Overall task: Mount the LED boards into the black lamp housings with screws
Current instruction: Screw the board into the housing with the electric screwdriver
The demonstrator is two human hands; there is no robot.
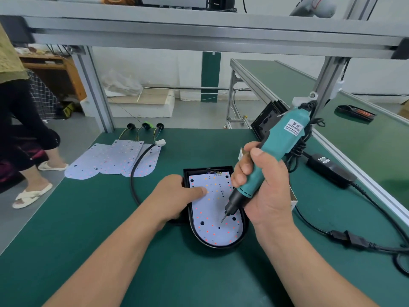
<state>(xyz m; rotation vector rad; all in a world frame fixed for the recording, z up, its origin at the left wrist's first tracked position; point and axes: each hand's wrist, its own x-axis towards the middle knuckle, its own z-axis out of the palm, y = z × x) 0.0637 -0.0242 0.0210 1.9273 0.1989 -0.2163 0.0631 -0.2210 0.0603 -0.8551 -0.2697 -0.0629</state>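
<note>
A black lamp housing [221, 245] lies on the green bench in front of me, with a white LED board [215, 214] seated inside it. My left hand [177, 196] grips the housing's left wall, its thumb pressing down on the board. My right hand [261, 191] grips a teal electric screwdriver [281, 138], tilted, with its bit tip touching the board near the lower middle. Three more LED boards [115, 159] with wire leads lie fanned out at the far left of the bench.
The screwdriver's black power adapter [330, 172] and cable [358, 240] run along the right side. A black box [265, 120] stands at the bench's back right corner. An aluminium frame rail [199, 34] spans overhead. A person in sandals [33, 193] stands at left.
</note>
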